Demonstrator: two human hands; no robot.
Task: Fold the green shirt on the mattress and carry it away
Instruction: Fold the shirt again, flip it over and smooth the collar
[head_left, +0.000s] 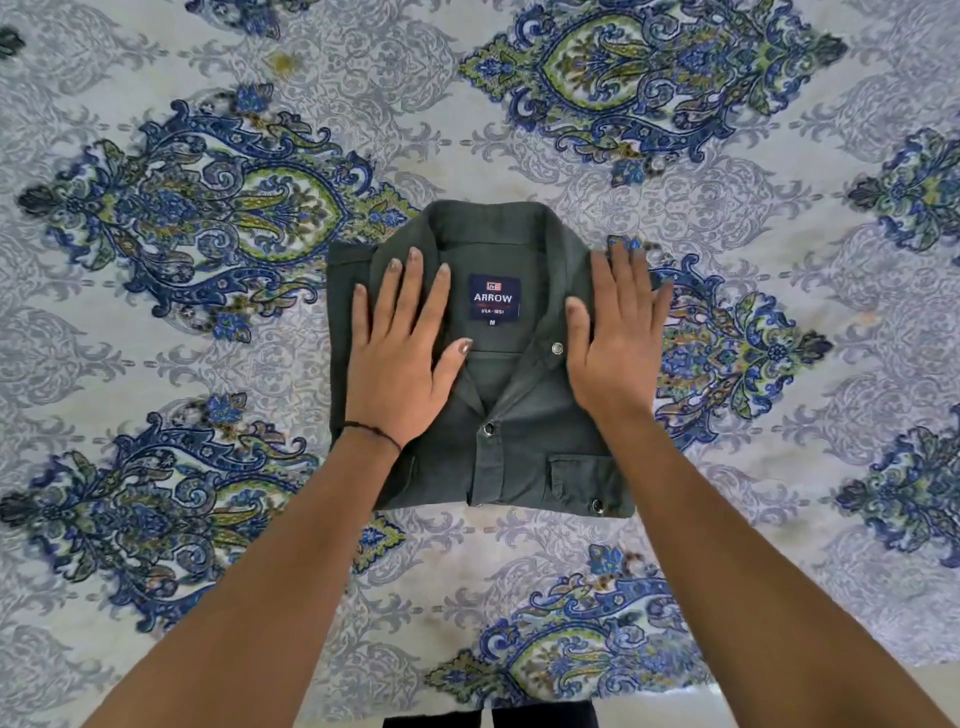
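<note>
Lying folded into a neat rectangle, collar up, the shirt (524, 415) sits mid-mattress (156, 338) on a patterned sheet. The left hand (400, 358) and right hand (613, 338) rest flat on it, fingers spread, palms down, grasping nothing, flanking the navy label (494, 298).

The single head-worn camera is looking almost straight down from above my shoulders, facing forward over the patterned bedsheet (156, 338) that is filling nearly the whole wide-angle frame. It is sitting close enough that both my forearms are running in from the bottom corners, my left hand (402, 358) and right hand (613, 338) lying flat near the centre on the folded green shirt (519, 457). No second view is sharing this scene; the sheet's pattern is bending toward the edges.
</note>
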